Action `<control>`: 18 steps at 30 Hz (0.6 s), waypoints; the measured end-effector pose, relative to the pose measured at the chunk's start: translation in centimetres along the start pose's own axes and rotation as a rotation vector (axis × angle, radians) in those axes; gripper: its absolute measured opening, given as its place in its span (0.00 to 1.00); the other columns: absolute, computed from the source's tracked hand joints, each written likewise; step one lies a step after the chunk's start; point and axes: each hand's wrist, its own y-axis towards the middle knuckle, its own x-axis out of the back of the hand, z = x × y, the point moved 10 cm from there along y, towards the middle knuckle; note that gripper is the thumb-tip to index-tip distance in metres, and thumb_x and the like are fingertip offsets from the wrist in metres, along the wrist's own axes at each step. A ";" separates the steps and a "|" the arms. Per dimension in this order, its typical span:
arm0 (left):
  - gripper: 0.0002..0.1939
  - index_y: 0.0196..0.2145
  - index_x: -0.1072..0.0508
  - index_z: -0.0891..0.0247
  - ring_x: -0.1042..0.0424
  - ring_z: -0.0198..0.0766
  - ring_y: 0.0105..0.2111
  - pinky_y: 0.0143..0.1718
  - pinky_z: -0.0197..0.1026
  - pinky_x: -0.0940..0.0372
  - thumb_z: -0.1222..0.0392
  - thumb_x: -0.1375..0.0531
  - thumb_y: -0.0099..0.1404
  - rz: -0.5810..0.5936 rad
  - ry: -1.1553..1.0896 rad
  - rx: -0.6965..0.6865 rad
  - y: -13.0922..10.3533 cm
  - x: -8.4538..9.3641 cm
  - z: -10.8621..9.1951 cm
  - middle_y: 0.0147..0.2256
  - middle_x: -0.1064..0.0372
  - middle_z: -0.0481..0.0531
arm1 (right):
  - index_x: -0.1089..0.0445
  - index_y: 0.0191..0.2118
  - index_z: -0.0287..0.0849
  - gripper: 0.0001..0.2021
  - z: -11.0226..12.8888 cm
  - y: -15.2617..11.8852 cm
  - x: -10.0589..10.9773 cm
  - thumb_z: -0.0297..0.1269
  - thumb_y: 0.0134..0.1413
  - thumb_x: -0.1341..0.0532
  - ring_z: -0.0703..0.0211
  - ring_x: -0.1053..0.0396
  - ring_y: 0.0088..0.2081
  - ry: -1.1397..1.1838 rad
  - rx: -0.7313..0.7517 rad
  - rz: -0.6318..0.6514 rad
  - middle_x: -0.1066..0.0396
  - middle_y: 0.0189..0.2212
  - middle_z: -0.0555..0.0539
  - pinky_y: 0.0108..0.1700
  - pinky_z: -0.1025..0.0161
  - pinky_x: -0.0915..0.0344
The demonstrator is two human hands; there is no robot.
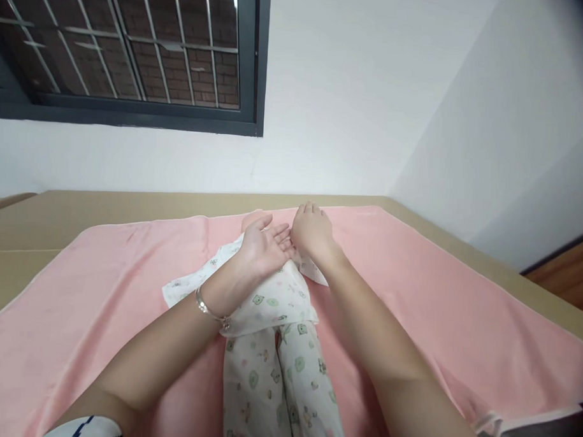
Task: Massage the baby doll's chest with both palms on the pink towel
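Observation:
A small, doll-like figure lies lengthwise in front of me, in a white printed top (279, 298) and matching trousers (298, 372). The rounded, skin-toned part (254, 218) at its upper end is mostly hidden behind my left hand. My left hand (267, 246) is palm up over the chest of the top, fingers stretched out and holding nothing. Close against its fingertips is my right hand (313, 232), back towards me and fingers curled over at the far side. Whatever lies under those fingers is hidden. One white sleeve (184, 288) spreads out left; more white cloth shows beneath my right wrist.
A pink blanket (385, 266) lies under the figure on a tan padded surface (129, 206). Behind stands a white wall (333, 118) with a dark-framed, barred window (258, 71) at the upper left. A brown wooden panel (567, 273) is at the right edge.

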 end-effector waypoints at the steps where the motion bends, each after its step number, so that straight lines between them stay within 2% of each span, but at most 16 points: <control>1: 0.28 0.62 0.37 0.69 0.29 0.45 0.56 0.52 0.42 0.29 0.51 0.49 0.69 -0.046 0.016 0.023 -0.9 0.8 0.1 0.58 0.34 0.65 | 0.45 0.65 0.17 0.30 0.3 -0.2 -0.3 0.28 0.59 0.45 0.34 0.46 0.67 -0.013 -0.013 0.005 0.46 0.65 0.20 0.63 0.46 0.44; 3: 0.28 0.61 0.36 0.69 0.32 0.47 0.59 0.54 0.43 0.31 0.52 0.49 0.68 -0.101 0.045 0.054 -2.3 1.8 -0.1 0.58 0.34 0.66 | 0.51 0.68 0.15 0.35 0.7 -0.6 -0.8 0.31 0.60 0.44 0.32 0.55 0.70 -0.002 -0.036 0.016 0.54 0.68 0.20 0.66 0.42 0.48; 5: 0.27 0.61 0.36 0.69 0.35 0.47 0.62 0.57 0.43 0.33 0.53 0.49 0.68 -0.129 0.068 0.050 -3.3 2.4 -0.8 0.59 0.36 0.67 | 0.53 0.69 0.16 0.35 0.7 -0.9 -1.2 0.34 0.62 0.45 0.32 0.60 0.72 0.057 -0.052 0.019 0.57 0.69 0.20 0.67 0.40 0.52; 8: 0.26 0.61 0.37 0.68 0.41 0.47 0.66 0.59 0.43 0.35 0.54 0.49 0.69 -0.180 0.087 0.006 -4.7 3.0 -1.9 0.60 0.38 0.67 | 0.55 0.69 0.16 0.35 0.7 -1.4 -1.2 0.42 0.68 0.50 0.33 0.66 0.72 0.225 -0.067 0.005 0.61 0.70 0.20 0.70 0.39 0.59; 10: 0.26 0.61 0.38 0.67 0.39 0.46 0.65 0.58 0.43 0.34 0.54 0.49 0.70 -0.189 0.074 -0.021 -5.6 2.9 -2.5 0.60 0.37 0.66 | 0.58 0.70 0.18 0.37 1.9 -2.4 -0.7 0.48 0.71 0.55 0.35 0.70 0.73 0.396 -0.022 -0.012 0.64 0.71 0.22 0.71 0.40 0.63; 12: 0.25 0.62 0.39 0.68 0.32 0.46 0.60 0.55 0.44 0.30 0.54 0.51 0.72 -0.142 0.037 -0.035 -6.4 2.1 -3.0 0.57 0.34 0.67 | 0.60 0.71 0.21 0.37 4.3 -4.3 0.4 0.51 0.71 0.59 0.41 0.72 0.73 0.613 0.098 -0.016 0.64 0.72 0.27 0.72 0.41 0.64; 14: 0.24 0.61 0.39 0.69 0.27 0.47 0.55 0.54 0.48 0.29 0.54 0.55 0.74 -0.087 0.005 -0.034 -7.0 1.2 -3.4 0.54 0.31 0.66 | 0.61 0.73 0.27 0.36 7.5 -7.4 2.4 0.52 0.72 0.64 0.48 0.72 0.74 0.845 0.273 -0.008 0.66 0.73 0.33 0.73 0.44 0.64; 16: 0.23 0.60 0.37 0.68 0.27 0.47 0.54 0.55 0.50 0.29 0.53 0.56 0.75 -0.118 0.025 -0.071 -7.5 1.4 -4.0 0.55 0.31 0.64 | 0.63 0.73 0.32 0.35 10.2 -11.1 5.0 0.53 0.72 0.65 0.51 0.74 0.74 1.001 0.452 -0.005 0.69 0.74 0.39 0.73 0.44 0.66; 18: 0.23 0.60 0.36 0.65 0.31 0.46 0.59 0.60 0.50 0.34 0.52 0.55 0.75 -0.187 0.099 -0.193 -8.1 2.0 -4.8 0.59 0.33 0.61 | 0.70 0.74 0.31 0.39 11.8 -14.5 7.7 0.56 0.71 0.59 0.49 0.78 0.73 1.100 0.607 -0.030 0.77 0.73 0.40 0.74 0.43 0.69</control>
